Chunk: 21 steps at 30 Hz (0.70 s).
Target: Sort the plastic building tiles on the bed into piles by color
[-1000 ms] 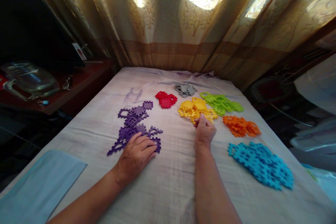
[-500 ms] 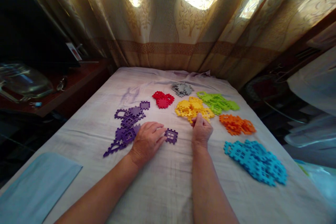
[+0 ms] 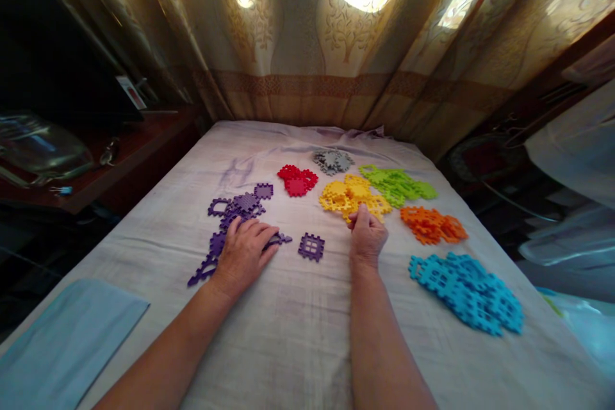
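Purple window-grid tile (image 3: 311, 247): flat on the pale sheet (image 3: 298, 346), between my two hands, apart from both. It lies to the right of my left hand (image 3: 244, 255) and to the left of my right hand (image 3: 368, 240). Gaps look much alike; left fingertips perhaps slightly nearer. Outline is near square, so no marked long axis.

Left hand: palm down over the near part of the purple pile (image 3: 245, 203), fingers a little apart. No grip visible; what is under the palm I cannot tell. By its fingertips, a purple pointed piece (image 3: 284, 239), partly covered, runs roughly left to right, tip toward the window-grid tile.

Right hand: fingers curled in, thumb against the forefinger, at the near edge of the yellow pile (image 3: 355, 191). Whether anything is pinched, or yellow touched, cannot tell.

Surroundings: red pieces (image 3: 296, 186) beyond the window-grid tile, grey pieces (image 3: 332, 161) farther; green pieces (image 3: 398, 185), orange pieces (image 3: 432, 226) and blue pieces (image 3: 468, 291) to the right.
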Motion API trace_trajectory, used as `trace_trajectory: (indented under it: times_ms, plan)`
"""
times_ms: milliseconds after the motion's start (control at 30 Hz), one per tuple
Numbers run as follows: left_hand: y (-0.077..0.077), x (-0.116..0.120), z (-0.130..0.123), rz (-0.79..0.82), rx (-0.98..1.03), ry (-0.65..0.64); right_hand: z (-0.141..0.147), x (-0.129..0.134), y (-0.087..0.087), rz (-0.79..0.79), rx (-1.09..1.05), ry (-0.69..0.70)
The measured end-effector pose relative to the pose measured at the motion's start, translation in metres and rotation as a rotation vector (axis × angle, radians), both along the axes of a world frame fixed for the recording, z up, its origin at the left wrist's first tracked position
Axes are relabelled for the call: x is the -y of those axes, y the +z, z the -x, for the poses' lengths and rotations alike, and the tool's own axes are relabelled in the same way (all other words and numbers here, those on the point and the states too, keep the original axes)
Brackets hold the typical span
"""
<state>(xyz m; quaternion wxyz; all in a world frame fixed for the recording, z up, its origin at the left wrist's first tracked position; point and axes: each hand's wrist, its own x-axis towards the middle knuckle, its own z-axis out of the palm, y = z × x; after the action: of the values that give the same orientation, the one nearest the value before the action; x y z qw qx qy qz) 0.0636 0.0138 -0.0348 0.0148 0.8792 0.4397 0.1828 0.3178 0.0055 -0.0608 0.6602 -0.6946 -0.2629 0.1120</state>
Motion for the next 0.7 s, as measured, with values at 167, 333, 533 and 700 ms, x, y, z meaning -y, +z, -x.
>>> trace_trajectory:
  times_ms: [167,333,533,700]
  plan:
    - [0.003,-0.001,-0.003,0.005,-0.006,-0.014,0.001,0.000,0.003,-0.006,-0.025,-0.005]
    - [0.011,-0.001,-0.017,-0.047,0.091,-0.007,0.002,0.001,0.005,-0.016,-0.029,-0.003]
    - [0.016,0.009,-0.054,0.035,0.098,-0.106,0.001,0.001,0.005,-0.006,-0.039,0.001]
    - [0.010,0.014,-0.061,0.077,0.096,-0.116,0.002,0.001,0.005,-0.007,-0.039,0.004]
